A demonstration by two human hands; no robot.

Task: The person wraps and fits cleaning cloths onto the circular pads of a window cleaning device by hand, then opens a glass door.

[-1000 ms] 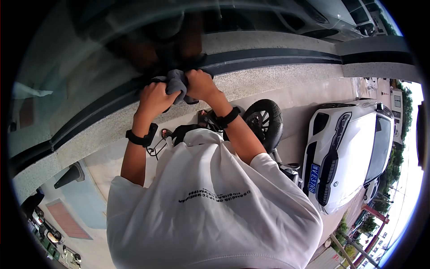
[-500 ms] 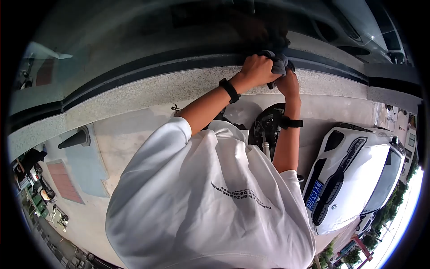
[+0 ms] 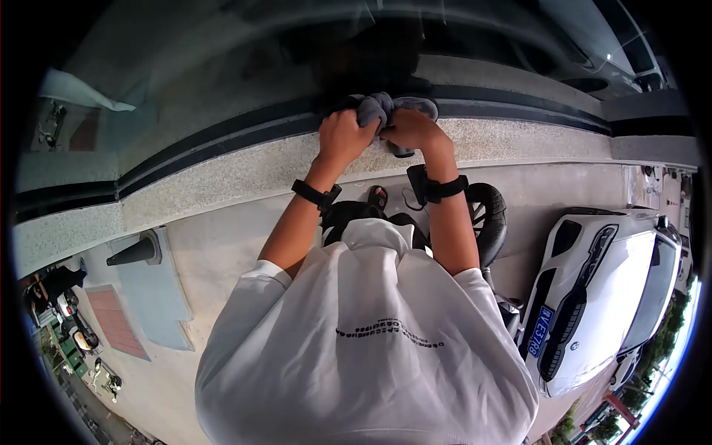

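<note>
Left hand [image 3: 343, 139] clenching grey cloth [image 3: 374, 109], right hand [image 3: 417, 129] gripping it too | cloth bunched over the stone ledge's [image 3: 504, 141] inner edge, by the dark frame [image 3: 504, 101] | risk: loosened fingers could let it drop

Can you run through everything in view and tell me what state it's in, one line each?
Grey cloth: bunched up, gripped by both hands
Left hand: closed on the cloth
Right hand: closed on the cloth
Left wristband: fastened around the wrist
Right wristband: fastened around the wrist
Dark glass: showing reflections
White car: hood shut
</note>
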